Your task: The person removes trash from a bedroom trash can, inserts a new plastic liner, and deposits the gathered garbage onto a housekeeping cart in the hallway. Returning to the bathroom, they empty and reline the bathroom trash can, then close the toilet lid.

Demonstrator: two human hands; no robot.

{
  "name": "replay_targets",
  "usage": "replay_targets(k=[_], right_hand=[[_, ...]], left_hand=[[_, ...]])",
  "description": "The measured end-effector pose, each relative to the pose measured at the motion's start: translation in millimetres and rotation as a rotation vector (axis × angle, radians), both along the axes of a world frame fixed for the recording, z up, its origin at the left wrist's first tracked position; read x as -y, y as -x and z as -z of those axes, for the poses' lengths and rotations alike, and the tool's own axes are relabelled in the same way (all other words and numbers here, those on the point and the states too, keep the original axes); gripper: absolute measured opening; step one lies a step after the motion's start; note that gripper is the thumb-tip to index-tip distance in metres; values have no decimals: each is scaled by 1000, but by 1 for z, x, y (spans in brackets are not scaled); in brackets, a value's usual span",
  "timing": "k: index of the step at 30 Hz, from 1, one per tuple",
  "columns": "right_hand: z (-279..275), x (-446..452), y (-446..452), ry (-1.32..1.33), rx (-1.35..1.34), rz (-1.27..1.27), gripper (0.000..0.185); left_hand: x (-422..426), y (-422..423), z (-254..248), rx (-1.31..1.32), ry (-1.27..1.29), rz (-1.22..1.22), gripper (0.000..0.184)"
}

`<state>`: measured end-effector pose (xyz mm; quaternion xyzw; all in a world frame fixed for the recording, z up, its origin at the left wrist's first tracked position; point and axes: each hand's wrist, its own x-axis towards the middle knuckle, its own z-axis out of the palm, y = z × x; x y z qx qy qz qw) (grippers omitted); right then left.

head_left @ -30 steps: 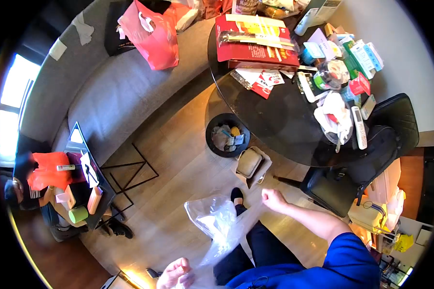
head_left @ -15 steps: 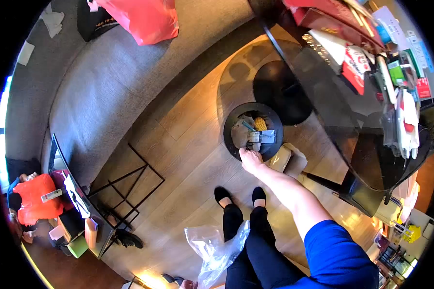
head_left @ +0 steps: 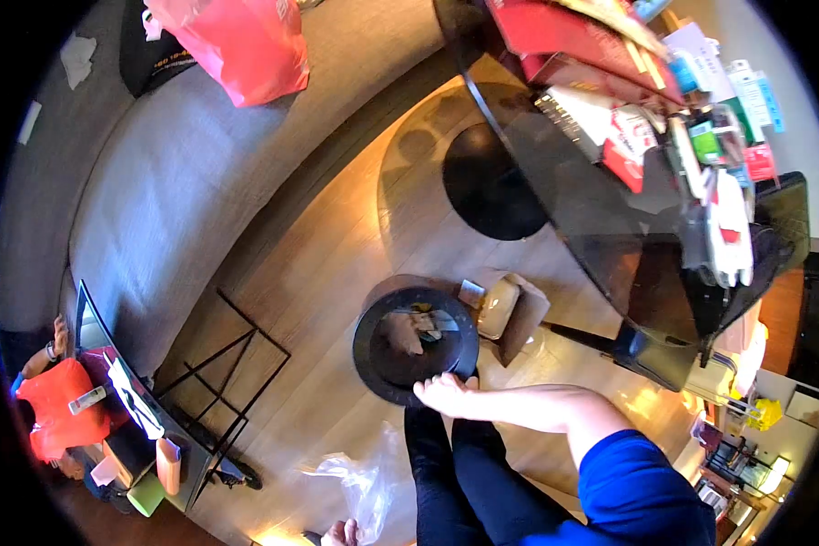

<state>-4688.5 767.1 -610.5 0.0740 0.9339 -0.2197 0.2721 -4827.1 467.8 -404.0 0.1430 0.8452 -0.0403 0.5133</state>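
Black bin, gripped nearside by right hand

Glossy see-through plastic bag, smooth bin, wood-grained floor

Right hand gripping bin, apparently by rim

From the bin, the paper bag stands at two o'clock, the surface at one, the sofa at ten.
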Motion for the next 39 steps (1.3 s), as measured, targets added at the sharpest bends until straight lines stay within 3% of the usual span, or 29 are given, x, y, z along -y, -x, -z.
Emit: replay_targets(k=[5, 6, 11, 13, 16, 18, 20, 22, 25, 30, 31, 33, 35, 36, 38, 39], right_hand=[[-187, -20, 21, 129, -48, -89, 14], [-228, -27, 32, 139, -54, -112, 14], [-313, -44, 82, -20, -146, -75, 14], [-297, -58, 104, -124, -216, -59, 13], [-223, -90, 133, -417, -303, 89, 13], [-148, -123, 143, -459, -307, 184, 10], [-78, -150, 148, -357, -412, 355, 9], [-30, -171, 158, -334, -218, 391, 13], [27, -185, 157, -275, -140, 466, 22], [74, -202, 147, -234, -92, 417, 29], [75, -204, 147, -231, -95, 424, 16], [82, -209, 144, -217, -94, 414, 16], [91, -215, 144, -218, -152, 407, 17], [78, -219, 151, -170, -19, 430, 20], [68, -215, 150, -230, -196, 451, 32], [56, -209, 142, -211, -325, 469, 40]], left_hand=[[70, -9, 62, 173, 50, 442, 35], [5, -4, 31, 111, 116, 207, 40], [-29, -2, 27, 122, -34, 113, 39], [-35, -3, 30, 120, -110, 42, 34], [-29, -9, 51, 99, -171, -121, 19], [-42, -5, 47, -78, -197, 31, 13], [-39, -3, 71, -93, -206, 154, 19], [-41, -3, 93, 8, -254, 232, 20], [-65, 0, 128, 118, -167, 387, 23], [-127, 26, 168, 118, -220, 420, 46], [-132, 28, 185, 81, -314, 396, 51], [-150, 39, 216, 50, -487, 347, 61], [-196, 57, 214, 57, -402, 213, 60], [-213, 61, 216, 76, -342, 81, 59], [-218, 61, 251, -53, -603, -32, 59], [-216, 62, 269, -80, -573, 24, 59]])
